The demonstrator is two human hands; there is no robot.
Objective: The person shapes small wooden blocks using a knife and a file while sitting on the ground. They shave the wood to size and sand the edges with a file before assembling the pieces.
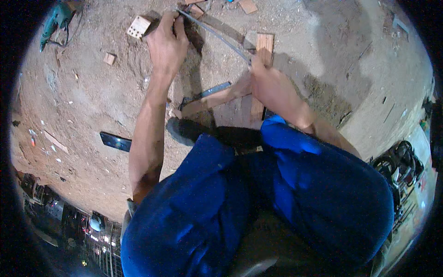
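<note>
Between my two hands stretches a long, thin grey strip (214,34), slanting from upper left down to the right; I cannot tell whether it is a blade or a rod. My left hand (168,44) pinches its far end. Around the near end, my right hand (270,87) is closed, above a flat wooden piece (264,44) on the ground. Another wooden strip (214,99) lies slantwise below, with a dark bluish metal bar (212,91) along its edge. To the left of my left hand sits a wooden block with several holes (139,27).
A green power drill (55,23) with its cord lies at the far left. A small wood block (109,58) and a black phone (115,141) rest on the sandy ground. Wood offcuts (248,6) lie at the top. A motorcycle (399,161) stands at the right edge.
</note>
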